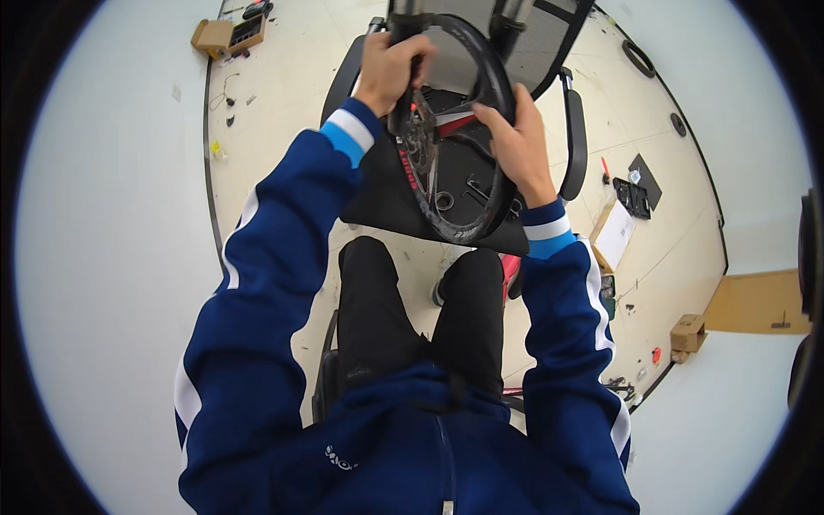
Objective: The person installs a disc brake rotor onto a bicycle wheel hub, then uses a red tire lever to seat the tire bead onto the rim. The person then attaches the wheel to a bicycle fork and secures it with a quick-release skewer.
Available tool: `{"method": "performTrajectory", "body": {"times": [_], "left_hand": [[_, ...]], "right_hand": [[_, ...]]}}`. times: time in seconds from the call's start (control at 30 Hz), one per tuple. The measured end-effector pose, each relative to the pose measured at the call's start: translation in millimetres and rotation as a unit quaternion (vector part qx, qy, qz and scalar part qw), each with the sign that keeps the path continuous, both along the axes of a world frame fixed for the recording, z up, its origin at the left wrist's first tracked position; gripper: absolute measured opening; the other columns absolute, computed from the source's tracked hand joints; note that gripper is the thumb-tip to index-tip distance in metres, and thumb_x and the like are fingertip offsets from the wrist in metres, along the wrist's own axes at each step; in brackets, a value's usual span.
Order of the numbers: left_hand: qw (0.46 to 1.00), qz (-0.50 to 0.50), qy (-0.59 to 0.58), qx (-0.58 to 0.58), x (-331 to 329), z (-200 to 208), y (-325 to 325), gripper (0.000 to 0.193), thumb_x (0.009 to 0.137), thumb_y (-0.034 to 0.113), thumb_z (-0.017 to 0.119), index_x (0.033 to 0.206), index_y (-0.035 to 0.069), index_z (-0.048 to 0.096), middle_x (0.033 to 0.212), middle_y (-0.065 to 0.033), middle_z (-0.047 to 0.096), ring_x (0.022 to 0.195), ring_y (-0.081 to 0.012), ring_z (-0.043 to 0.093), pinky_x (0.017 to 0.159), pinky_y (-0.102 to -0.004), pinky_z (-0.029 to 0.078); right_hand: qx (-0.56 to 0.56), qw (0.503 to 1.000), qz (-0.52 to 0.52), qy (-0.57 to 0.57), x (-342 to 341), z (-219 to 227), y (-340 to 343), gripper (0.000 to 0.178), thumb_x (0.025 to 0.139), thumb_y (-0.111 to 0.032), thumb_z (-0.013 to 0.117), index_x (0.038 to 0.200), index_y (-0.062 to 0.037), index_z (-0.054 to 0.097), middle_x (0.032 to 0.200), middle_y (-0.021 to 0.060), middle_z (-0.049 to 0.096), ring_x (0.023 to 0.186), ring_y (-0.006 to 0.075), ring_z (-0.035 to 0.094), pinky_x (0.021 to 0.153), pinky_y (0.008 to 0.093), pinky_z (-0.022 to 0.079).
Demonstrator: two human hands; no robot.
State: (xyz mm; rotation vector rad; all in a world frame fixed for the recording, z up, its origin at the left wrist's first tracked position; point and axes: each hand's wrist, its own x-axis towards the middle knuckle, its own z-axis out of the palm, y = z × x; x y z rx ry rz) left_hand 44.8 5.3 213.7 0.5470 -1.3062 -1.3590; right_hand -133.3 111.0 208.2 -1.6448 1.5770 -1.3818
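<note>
A small bicycle wheel point(464, 230) with a black tyre and red marks on its rim is tilted over the seat of a black office chair point(378, 202). My left hand point(393, 73), slightly blurred, is closed around the dark leg of a bicycle fork point(408, 24) at the wheel's upper left. On the opposite side, my right hand point(521, 146) grips the tyre, its thumb toward the spokes. Part of the fork and the hub area are hidden by my left hand and the rim. Through the wheel, a metal ring point(444, 201) and a hex key point(477, 187) show on the seat.
The chair's mesh backrest point(549, 43) rises behind the wheel, with an armrest point(574, 129) at the right. On the floor at right lie a black tool case point(633, 199) and a white sheet point(614, 233). An open cardboard box point(213, 37) sits far left.
</note>
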Motion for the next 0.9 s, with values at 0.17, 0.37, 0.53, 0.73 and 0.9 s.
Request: {"method": "performTrajectory", "body": {"times": [0.17,0.37,0.53,0.73,0.9], "left_hand": [[0.998,0.043,-0.044,-0.017,8,5,7,0.023,0.082,0.012,0.055,0.062,0.001,0.055,0.051,-0.006,0.05,0.041,-0.014,0.047,0.042,-0.0273,0.036],[0.999,0.039,-0.036,0.009,5,1,3,0.024,0.082,0.012,0.055,0.062,-0.001,0.051,0.052,-0.0086,0.048,0.043,-0.0168,0.045,0.045,-0.0302,0.036],[0.999,0.018,-0.028,0.027,-4,4,-2,0.022,0.081,0.011,0.053,0.063,0.001,0.047,0.052,-0.0083,0.044,0.044,-0.0167,0.04,0.045,-0.0303,0.035],[0.988,-0.097,-0.019,0.117,23,-10,-9,0.016,0.077,0.019,0.05,0.069,0.008,0.04,0.056,-0.003,0.035,0.048,-0.014,0.037,0.048,-0.0281,0.035],[0.994,0.043,-0.06,0.086,77,-40,-28,0.028,0.079,0.029,0.042,0.082,0.002,0.051,0.069,-0.0085,0.047,0.061,-0.0221,0.044,0.06,-0.0334,0.041]], "right_hand": [[0.0,0.995,0.095,-0.03,-7,13,-5,0.049,0.094,-0.046,0.048,0.089,0.0024,0.046,0.075,0.0155,0.051,0.073,0.0193,0.043,0.071,0.0318,0.04],[0.123,0.979,0.145,-0.071,-61,24,-41,0.052,0.096,-0.051,0.043,0.1,-0.0013,0.059,0.06,-0.0046,0.042,0.049,0.0087,0.042,0.043,0.0224,0.035],[0.024,0.996,0.029,0.077,-80,7,-92,0.054,0.084,-0.049,0.061,0.112,-0.0028,0.062,0.097,0.0152,0.065,0.061,0.0207,0.061,0.055,0.0314,0.052],[0.042,0.977,0.207,0.044,-58,26,-101,0.04,0.078,-0.022,0.056,0.11,0.0004,0.065,0.071,0.0065,0.059,0.058,0.0156,0.054,0.052,0.0301,0.047],[-0.002,0.969,0.234,0.085,-23,24,-94,0.037,0.069,-0.026,0.061,0.091,0.0035,0.064,0.076,0.0185,0.065,0.07,0.0301,0.062,0.064,0.0378,0.048]]}}
